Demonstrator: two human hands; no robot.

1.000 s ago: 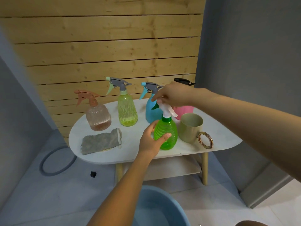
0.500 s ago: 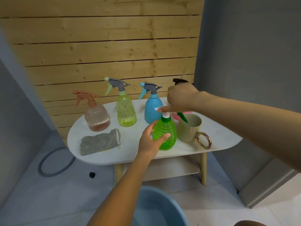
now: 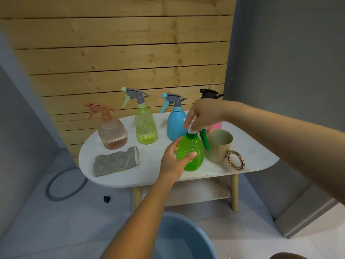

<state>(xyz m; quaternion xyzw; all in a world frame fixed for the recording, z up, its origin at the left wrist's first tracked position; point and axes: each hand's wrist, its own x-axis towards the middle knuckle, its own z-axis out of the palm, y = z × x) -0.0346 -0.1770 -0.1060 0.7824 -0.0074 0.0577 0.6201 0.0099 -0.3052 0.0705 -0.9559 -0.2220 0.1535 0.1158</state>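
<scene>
Green bottle (image 3: 192, 152) stands upright on the counter (image 3: 252, 156), near the front edge and just beside the beige cup (image 3: 218, 148). Left grip (image 3: 173, 161) wraps the bottle's body. Right grip (image 3: 203, 114) pinches the white spray head (image 3: 192, 130) at the neck. Blue bottle (image 3: 174, 126) stands just behind. Grey cloth (image 3: 115, 161) lies well apart, to the left.

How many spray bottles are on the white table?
5: peach bottle at left, yellow bottle next, blue bottle behind centre, green bottle in front in the left hand, pink bottle mostly hidden behind the right hand.
</scene>
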